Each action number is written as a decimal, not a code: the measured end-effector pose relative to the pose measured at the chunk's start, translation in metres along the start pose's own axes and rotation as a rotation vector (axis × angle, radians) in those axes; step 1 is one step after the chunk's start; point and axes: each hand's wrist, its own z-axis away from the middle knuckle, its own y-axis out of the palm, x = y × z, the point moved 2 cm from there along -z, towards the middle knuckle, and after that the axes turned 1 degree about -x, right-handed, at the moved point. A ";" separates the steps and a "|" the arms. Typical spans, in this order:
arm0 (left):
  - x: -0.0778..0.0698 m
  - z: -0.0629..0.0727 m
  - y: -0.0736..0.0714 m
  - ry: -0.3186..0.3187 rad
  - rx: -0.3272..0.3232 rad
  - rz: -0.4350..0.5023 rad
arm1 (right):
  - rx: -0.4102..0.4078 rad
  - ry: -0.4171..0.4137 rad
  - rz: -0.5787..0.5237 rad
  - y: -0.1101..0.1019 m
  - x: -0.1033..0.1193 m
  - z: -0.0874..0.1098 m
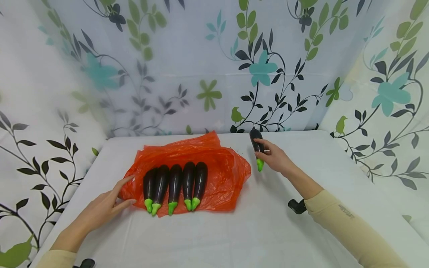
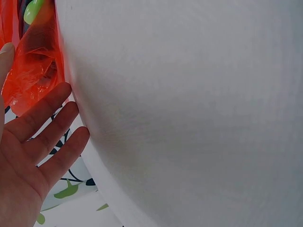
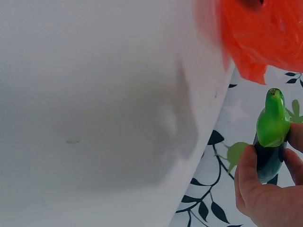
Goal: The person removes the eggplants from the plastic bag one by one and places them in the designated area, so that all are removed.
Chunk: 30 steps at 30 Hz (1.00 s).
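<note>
My right hand [image 1: 276, 158] grips a dark eggplant [image 1: 256, 138] with a bright green stem, to the right of an orange plastic bag [image 1: 221, 178]. In the right wrist view the green stem end [image 3: 274, 120] points toward the camera, thumb and fingers around the dark body. Several more eggplants [image 1: 175, 184] lie side by side on the bag, green ends toward me. At the bag's left edge rests my left hand [image 1: 102, 208], its fingers extended and spread; the left wrist view shows these fingers [image 2: 52, 125] beside the orange plastic.
A white cloth covers the table [image 1: 201, 238]. Behind and at both sides hang white curtains [image 1: 187, 67] with leaf and flower prints. A small black object [image 1: 296, 206] is by the right sleeve, another [image 1: 88, 263] near the left sleeve.
</note>
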 end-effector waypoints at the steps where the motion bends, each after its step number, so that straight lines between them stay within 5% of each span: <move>1: 0.000 0.000 0.000 -0.001 0.000 0.001 | 0.004 0.004 0.008 0.001 -0.003 -0.002; 15: 0.001 -0.001 0.001 -0.018 0.021 0.014 | 0.003 0.027 0.114 0.018 -0.034 -0.024; 30: 0.001 -0.001 0.001 0.010 -0.001 -0.002 | 0.026 0.003 0.240 0.030 -0.034 -0.031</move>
